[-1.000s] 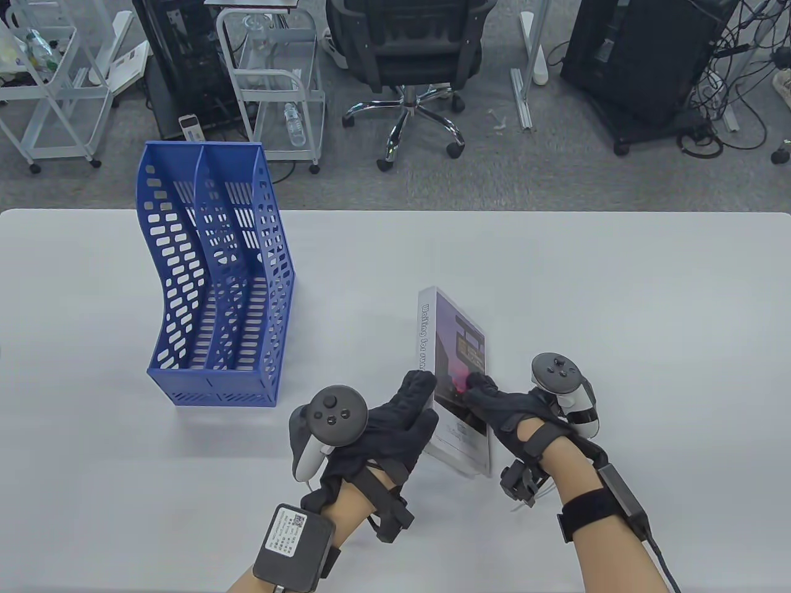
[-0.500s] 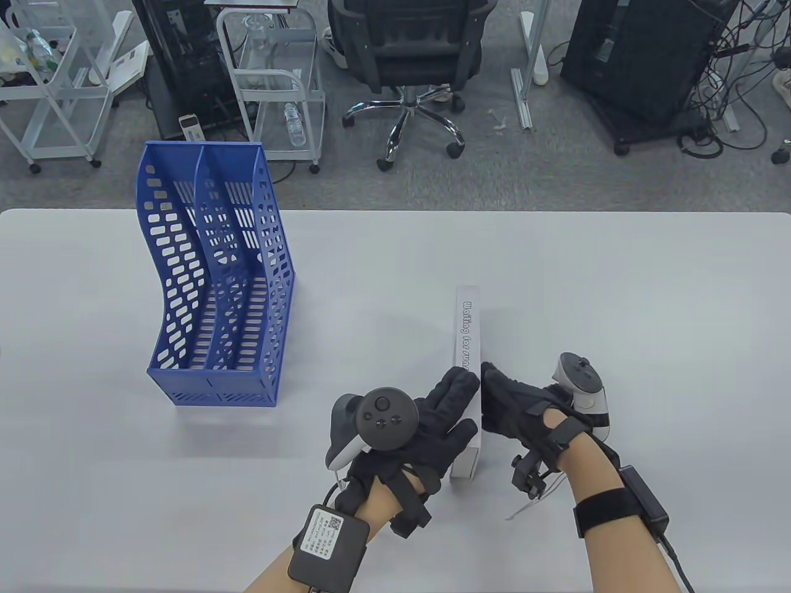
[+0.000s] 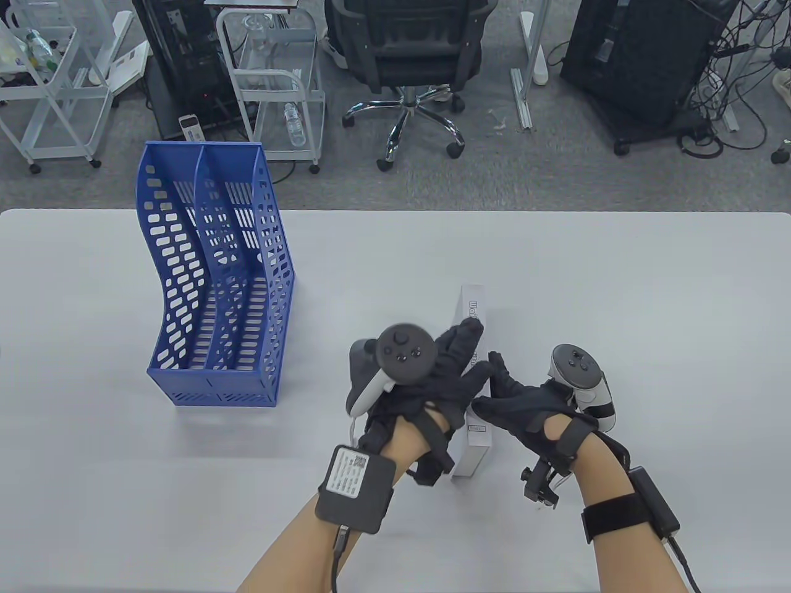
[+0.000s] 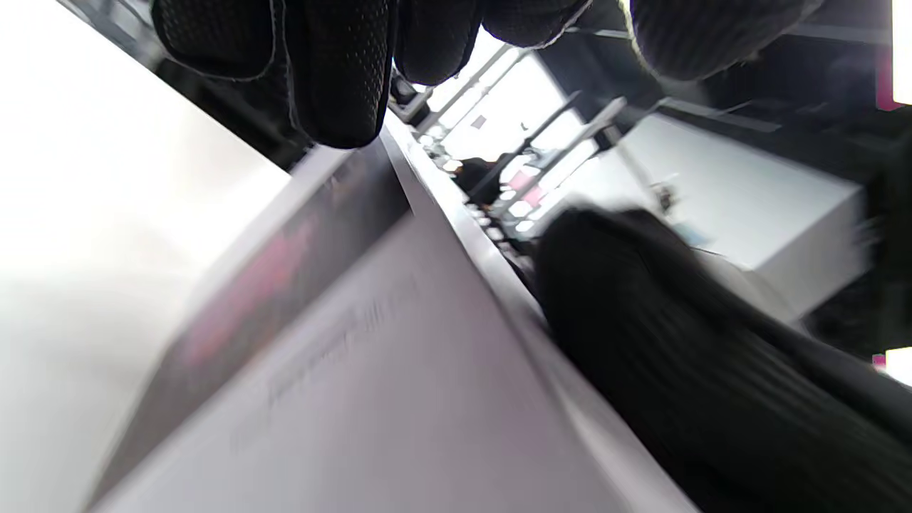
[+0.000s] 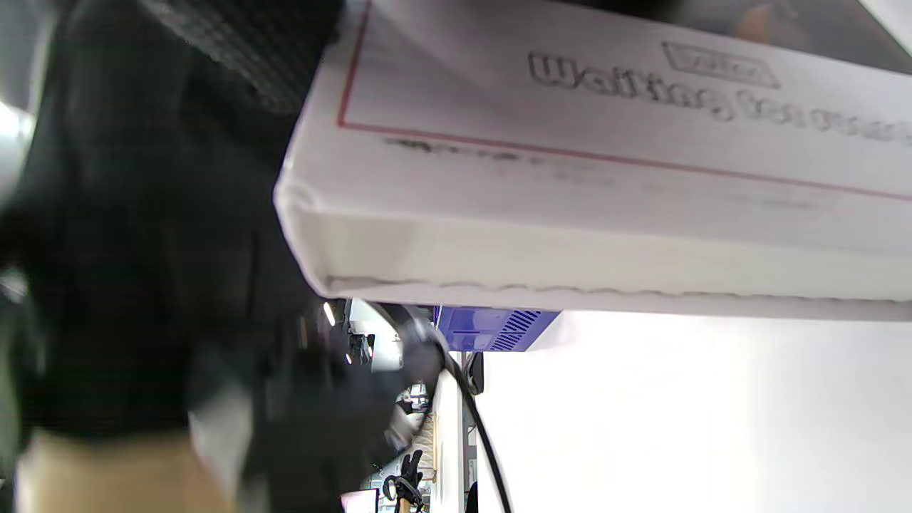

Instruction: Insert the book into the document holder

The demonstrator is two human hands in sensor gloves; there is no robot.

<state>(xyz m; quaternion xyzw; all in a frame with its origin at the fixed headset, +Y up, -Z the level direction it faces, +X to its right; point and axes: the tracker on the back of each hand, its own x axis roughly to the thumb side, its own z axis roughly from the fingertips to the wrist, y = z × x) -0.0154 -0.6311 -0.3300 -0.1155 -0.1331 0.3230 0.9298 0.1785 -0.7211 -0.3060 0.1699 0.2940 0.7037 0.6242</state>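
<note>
Book now on edge; left hand has slid forward gripping it, right hand touching.

Legible text on the book and the wrist unit.
On the white spine of the book, outlined lettering is read in the right wrist view as "Waiting for", with the following word blurred and cut off by the frame edge; a small boxed label above it and a line of fine print below a red rule are too blurred to be read. In the table view, only the first letters, "Wa", are seen on the spine above the fingers, and a small boxed mark lower down is illegible. A white label with a square code and fine print is carried on the black unit at the left wrist; its text is too small to be read.
</note>
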